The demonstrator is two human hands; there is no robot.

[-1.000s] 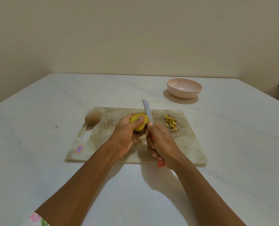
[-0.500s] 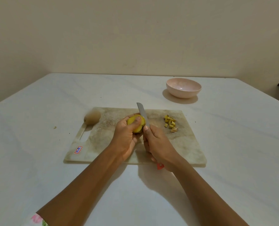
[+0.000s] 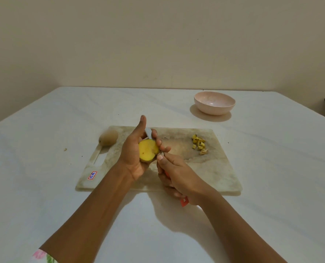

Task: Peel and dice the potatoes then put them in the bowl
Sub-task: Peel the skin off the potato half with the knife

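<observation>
White table (image 3: 44, 186) against plain beige wall (image 3: 158, 44); clock positions read from mid-board, 12 pointing away from the wearer.

- Board (image 3: 215, 173): pale, stained, rectangular, flat on table, long side facing the wearer. Slot handle at 9 o'clock end. Red-edged sticker (image 3: 92, 175) at 8 o'clock corner.
- Bowl (image 3: 213, 110): pink, upright, on table past far edge of board at 1 o'clock, well apart from it. Contents not visible from this angle.
- Brown potato (image 3: 108, 137): unpeeled, lying at 10 o'clock corner of board, partly over the edge.
- Dice (image 3: 199, 144): small heap of yellow cubes on board at 2 o'clock, well apart from both hands.
- Yellow potato (image 3: 148, 150): mostly peeled, lifted above the board's left half at 10 o'clock, cradled in left hand, pale flesh turned to the wearer.
- Left hand (image 3: 134, 154): palm toward 3 o'clock, fingers curled round far side of yellow potato, grasping it; thumb straight, pointing to 12 o'clock, off the potato.
- Knife (image 3: 148, 132): grey blade passing behind yellow potato, tip showing at its 12 o'clock side among left fingers; red handle end sticking out under right palm at 6 o'clock.
- Right hand (image 3: 178, 175): just beside yellow potato at its 4 o'clock, fingers clenched round knife handle, thumb stretched forward toward the potato.
- Crumb (image 3: 65, 149): small, tan, on table at 9 o'clock, beyond board.
- Sleeve (image 3: 44, 257): floral edge on left upper arm, lower frame at 7 o'clock.
</observation>
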